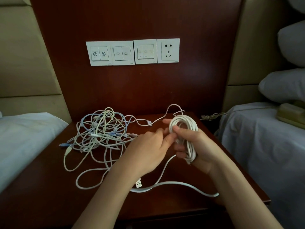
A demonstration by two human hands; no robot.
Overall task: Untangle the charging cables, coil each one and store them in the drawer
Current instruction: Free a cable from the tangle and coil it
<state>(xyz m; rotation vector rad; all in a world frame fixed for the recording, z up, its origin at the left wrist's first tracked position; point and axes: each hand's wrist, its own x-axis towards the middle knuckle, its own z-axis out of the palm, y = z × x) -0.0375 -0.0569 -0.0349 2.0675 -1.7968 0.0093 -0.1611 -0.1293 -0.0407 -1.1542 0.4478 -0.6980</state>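
- White cable coil [184,124] is held above the right half of the dark wooden nightstand [41,187], gripped by the right hand [198,146], whose fingers curl through its loops.
- The left hand [148,151] pinches the coil's left side between thumb and fingertips.
- The coil's loose tail trails towards the front edge and ends in a USB plug [138,183].
- A tangle of pale cables [99,131] lies towards the back-left corner.

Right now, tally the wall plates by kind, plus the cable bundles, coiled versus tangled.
Switch plates: 3
Socket plate: 1
White cable coil, in the right hand: 1
Tangled cable pile: 1
Total: 6
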